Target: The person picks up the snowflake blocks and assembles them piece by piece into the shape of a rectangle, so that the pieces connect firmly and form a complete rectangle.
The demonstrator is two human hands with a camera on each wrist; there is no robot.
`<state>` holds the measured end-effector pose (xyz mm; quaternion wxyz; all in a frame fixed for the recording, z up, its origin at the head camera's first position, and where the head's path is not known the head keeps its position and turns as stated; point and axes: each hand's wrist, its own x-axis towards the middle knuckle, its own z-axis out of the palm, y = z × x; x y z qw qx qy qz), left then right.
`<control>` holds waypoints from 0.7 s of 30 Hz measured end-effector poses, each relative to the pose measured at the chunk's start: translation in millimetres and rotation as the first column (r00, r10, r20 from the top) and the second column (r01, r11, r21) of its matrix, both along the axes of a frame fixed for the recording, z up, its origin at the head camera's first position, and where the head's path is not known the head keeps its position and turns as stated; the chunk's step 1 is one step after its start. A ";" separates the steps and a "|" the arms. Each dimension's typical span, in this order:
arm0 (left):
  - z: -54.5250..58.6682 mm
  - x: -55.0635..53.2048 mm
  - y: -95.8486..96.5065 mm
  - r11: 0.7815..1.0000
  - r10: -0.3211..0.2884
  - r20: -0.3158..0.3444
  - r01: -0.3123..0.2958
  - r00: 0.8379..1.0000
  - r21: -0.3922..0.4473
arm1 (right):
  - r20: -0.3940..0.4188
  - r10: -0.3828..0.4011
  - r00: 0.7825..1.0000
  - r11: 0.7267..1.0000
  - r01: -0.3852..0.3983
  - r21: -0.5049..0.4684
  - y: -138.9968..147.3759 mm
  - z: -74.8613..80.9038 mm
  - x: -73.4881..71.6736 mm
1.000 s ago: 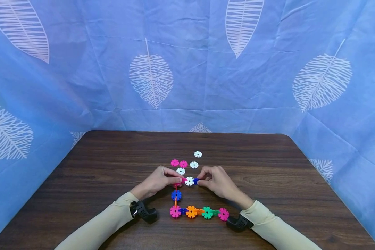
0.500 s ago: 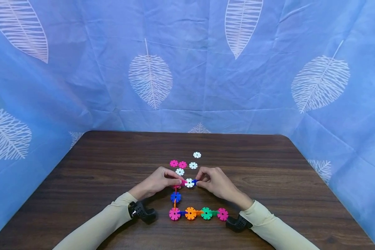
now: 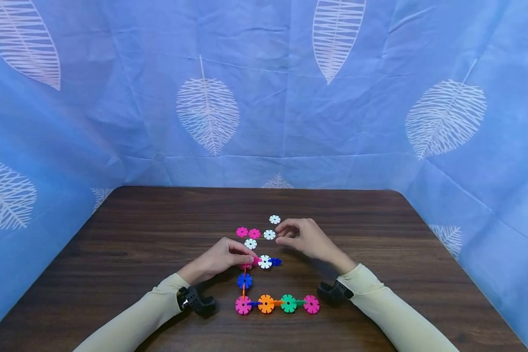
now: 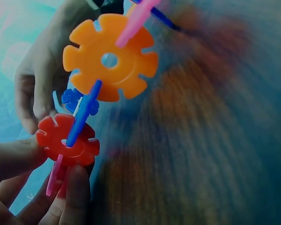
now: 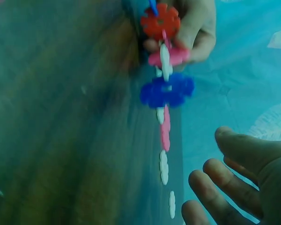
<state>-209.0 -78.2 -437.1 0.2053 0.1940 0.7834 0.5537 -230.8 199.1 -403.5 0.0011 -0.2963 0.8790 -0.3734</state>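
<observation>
My left hand [image 3: 222, 255] pinches a red notched flower-shaped disc [image 4: 83, 151] at the far left corner of a chain of interlocking discs. From that corner run a pink disc, a white disc [image 3: 261, 264] and, at the free end, a blue disc [image 3: 276, 262]. Toward me the chain passes another blue disc [image 3: 241, 282] to a pink disc [image 3: 239, 308], then right through orange [image 3: 262, 307] and green [image 3: 285, 306] to a pink end disc [image 3: 308, 307]. My right hand [image 3: 307, 238] holds nothing; its fingers are apart, just right of a loose white disc [image 3: 266, 235].
Two loose pink discs [image 3: 252, 234] lie beyond my left hand. Another white disc [image 3: 248, 244] is close to them, and one more white disc [image 3: 272, 220] lies farthest back. A blue leaf-patterned cloth [image 3: 264, 122] hangs behind the wooden table [image 3: 356, 210].
My right hand has let go of the blue disc at the chain's end and moved away toward the loose white discs. My left hand keeps its pinch at the corner.
</observation>
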 end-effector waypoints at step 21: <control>1.7 2.0 -0.4 1.000 0.017 0.020 -0.016 1.000 -0.006 | -0.051 0.069 0.996 0.961 -0.052 0.272 -22.0 -7.8 -48.6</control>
